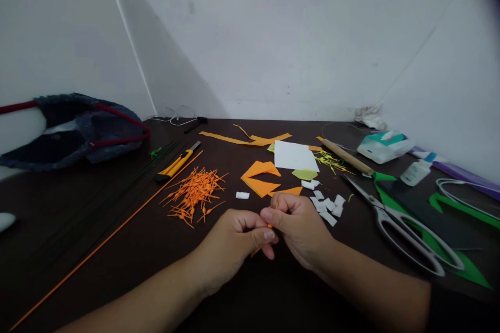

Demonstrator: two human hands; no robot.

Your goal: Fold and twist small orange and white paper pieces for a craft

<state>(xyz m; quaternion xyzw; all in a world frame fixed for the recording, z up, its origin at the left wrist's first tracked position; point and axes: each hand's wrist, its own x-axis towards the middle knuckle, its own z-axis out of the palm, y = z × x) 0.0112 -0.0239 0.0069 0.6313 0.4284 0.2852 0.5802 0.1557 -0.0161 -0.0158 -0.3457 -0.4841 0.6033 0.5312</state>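
My left hand (234, 242) and my right hand (299, 223) meet low in the middle of a dark table (128, 260). Both are closed in a pinch on one thin orange stem piece (269, 226), whose tips show between the fingers. A heap of several orange stamen-like pieces (194, 193) lies just beyond my left hand. Small white foam bits (327, 207) lie to the right of my right hand. Orange paper cut-offs (260, 179) lie right behind both hands.
Big scissors (406, 226) lie at the right on green paper strips (449, 250). A yellow utility knife (177, 164), a long orange wire (105, 239), a white sheet (294, 156), a wooden stick (346, 156), a small bottle (416, 171) and a dark bag (74, 130) surround the spot.
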